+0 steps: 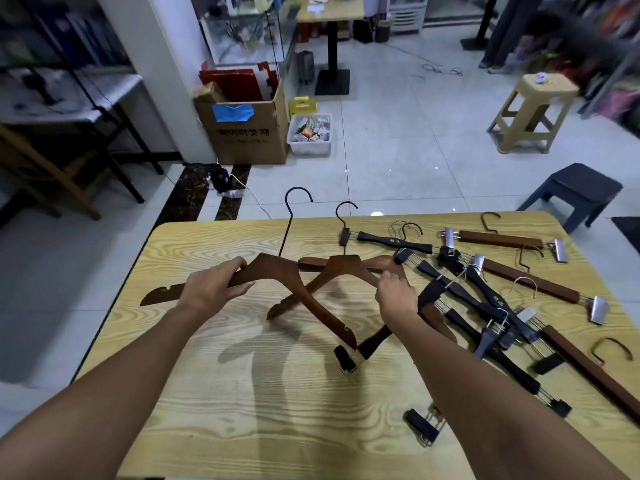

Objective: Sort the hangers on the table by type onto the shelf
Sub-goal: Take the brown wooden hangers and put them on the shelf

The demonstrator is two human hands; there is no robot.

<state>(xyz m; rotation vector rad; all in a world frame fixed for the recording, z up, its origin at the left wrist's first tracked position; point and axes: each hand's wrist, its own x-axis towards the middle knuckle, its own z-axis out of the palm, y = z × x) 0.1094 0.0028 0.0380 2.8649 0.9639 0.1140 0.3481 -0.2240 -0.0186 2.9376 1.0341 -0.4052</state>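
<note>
- While the left hand grips one arm of a brown wooden coat hanger, it is held just above the wood-grain table.
- Right hand pinches a second coat hanger by its arm.
- Clip hangers lie piled on the table's right.

The right hand covered the right shoulder of the rear hanger, and its forearm hid parts of the clip hangers. The table ran off the lower and right edges. Garments at upper right were blurred, and the lettering on one black hanger was too small to read.
</note>
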